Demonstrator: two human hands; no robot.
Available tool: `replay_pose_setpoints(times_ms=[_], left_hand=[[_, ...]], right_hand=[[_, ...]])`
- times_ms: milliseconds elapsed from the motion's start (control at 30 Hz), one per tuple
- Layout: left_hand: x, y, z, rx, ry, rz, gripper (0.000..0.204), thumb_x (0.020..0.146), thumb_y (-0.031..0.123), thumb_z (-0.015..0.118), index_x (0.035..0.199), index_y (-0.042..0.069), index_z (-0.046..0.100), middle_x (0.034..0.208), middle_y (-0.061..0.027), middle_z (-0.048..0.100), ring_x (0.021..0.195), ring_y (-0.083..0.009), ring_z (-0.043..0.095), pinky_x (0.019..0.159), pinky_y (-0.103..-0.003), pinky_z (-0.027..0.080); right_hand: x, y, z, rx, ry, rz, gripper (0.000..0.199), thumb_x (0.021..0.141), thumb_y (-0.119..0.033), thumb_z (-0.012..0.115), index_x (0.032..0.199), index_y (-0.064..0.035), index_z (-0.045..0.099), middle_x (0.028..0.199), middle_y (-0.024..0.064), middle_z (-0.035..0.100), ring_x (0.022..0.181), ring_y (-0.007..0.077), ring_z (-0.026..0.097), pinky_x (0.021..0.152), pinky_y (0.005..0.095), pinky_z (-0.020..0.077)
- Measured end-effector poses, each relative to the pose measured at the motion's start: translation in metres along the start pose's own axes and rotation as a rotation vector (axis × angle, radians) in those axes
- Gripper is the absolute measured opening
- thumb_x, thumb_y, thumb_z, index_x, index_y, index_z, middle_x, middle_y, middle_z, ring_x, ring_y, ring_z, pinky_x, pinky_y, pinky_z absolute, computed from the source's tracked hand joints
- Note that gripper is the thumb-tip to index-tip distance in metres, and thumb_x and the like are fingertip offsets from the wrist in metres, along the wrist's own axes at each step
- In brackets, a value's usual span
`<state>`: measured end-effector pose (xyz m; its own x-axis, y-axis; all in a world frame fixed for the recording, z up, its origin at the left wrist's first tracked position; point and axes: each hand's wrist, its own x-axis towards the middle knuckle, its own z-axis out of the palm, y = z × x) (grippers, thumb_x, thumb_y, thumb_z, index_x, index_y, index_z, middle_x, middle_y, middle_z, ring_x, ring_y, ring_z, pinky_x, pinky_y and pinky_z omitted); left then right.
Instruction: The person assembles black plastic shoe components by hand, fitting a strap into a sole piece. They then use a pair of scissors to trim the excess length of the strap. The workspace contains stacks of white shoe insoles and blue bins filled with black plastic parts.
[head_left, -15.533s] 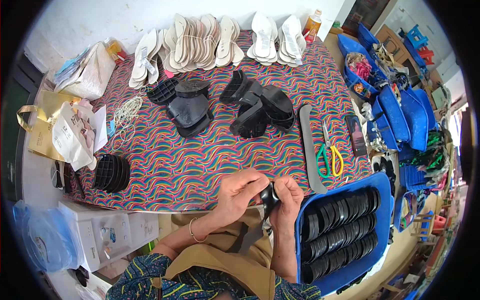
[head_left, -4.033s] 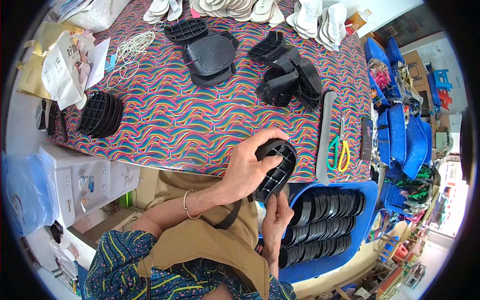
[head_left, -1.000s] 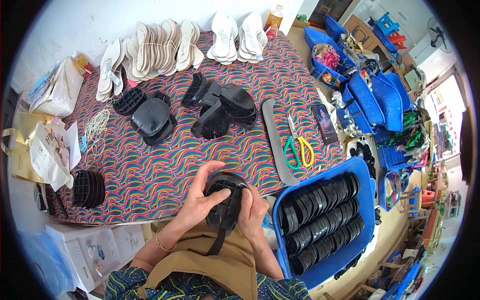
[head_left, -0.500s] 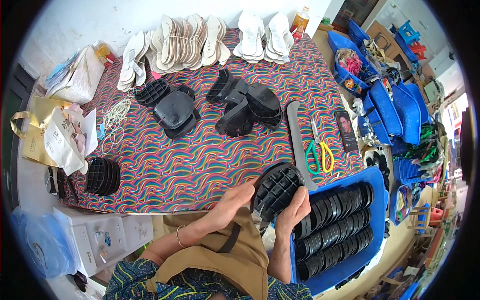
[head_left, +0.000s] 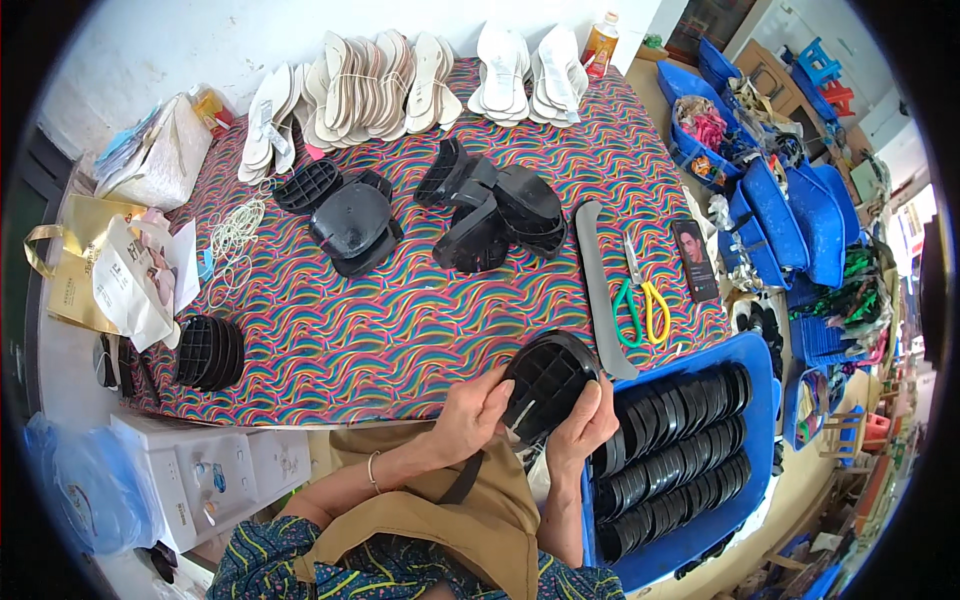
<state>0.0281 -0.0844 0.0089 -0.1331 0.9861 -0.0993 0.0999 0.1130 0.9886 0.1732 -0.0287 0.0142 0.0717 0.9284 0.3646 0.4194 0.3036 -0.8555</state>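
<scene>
Black gridded sole piece (head_left: 548, 388), held at the lower centre of the frame, shows against the wave-patterned tablecloth (head_left: 350, 335) that fills the middle. A blue tub (head_left: 762, 362) at lower right carries rows of similar black pieces (head_left: 675, 430); cream insole bundles (head_left: 360, 85) stand at upper centre. The held piece's long axis slants from lower left to upper right, broad rounded end pointing upper right, gridded face toward the camera. The left hand (head_left: 472, 412) grips its left edge, the right hand (head_left: 583, 428) its right edge. Right of centre lie a grey curved strip (head_left: 602, 290), green-and-yellow-handled scissors (head_left: 636, 277) and a phone (head_left: 694, 262).
</scene>
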Motion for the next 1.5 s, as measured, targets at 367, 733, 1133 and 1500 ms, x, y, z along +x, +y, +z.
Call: replay_pose_setpoints(times_ms=[367,733,1133,1500], left_hand=[[0.036,-0.01,-0.005,0.13,0.115,0.354,0.037,0.104,0.03,0.049,0.118,-0.003,0.06,0.077,-0.0189,0.064,0.067,-0.0267,0.065,0.059,-0.036,0.048],[0.033,0.013,-0.01,-0.001,0.099,0.303,0.032,0.102,0.025,0.053,0.116,-0.003,0.057,0.08,-0.0207,0.064,0.07,-0.0359,0.065,0.061,-0.041,0.048],[0.028,0.017,-0.019,-0.231,-0.13,0.145,0.043,0.096,0.01,0.06,0.135,-0.002,0.05,0.124,-0.0122,0.062,0.114,-0.0213,0.06,0.101,-0.036,0.045],[0.021,0.029,-0.054,-0.009,-0.364,0.058,0.063,0.087,0.007,0.07,0.144,0.001,0.045,0.137,-0.0114,0.057,0.127,-0.0191,0.052,0.11,-0.036,0.038]], right_hand=[[-0.006,0.009,-0.001,0.113,-0.08,0.046,0.033,0.104,-0.02,0.044,0.107,0.0053,0.065,0.077,0.0125,0.065,0.068,0.0152,0.059,0.064,0.0321,0.0472],[-0.009,0.014,-0.004,0.119,-0.174,0.065,0.033,0.104,-0.021,0.046,0.108,0.0056,0.066,0.076,0.0117,0.064,0.068,0.0132,0.056,0.064,0.0304,0.0461],[-0.017,0.01,-0.002,0.225,-0.267,0.255,0.037,0.105,-0.023,0.046,0.116,0.0053,0.066,0.092,0.0114,0.07,0.083,0.0147,0.061,0.073,0.0316,0.0492],[0.035,0.003,-0.008,0.395,-0.824,0.184,0.033,0.101,-0.021,0.049,0.118,0.0008,0.067,0.1,0.0146,0.073,0.092,0.022,0.07,0.084,0.0328,0.0527]])
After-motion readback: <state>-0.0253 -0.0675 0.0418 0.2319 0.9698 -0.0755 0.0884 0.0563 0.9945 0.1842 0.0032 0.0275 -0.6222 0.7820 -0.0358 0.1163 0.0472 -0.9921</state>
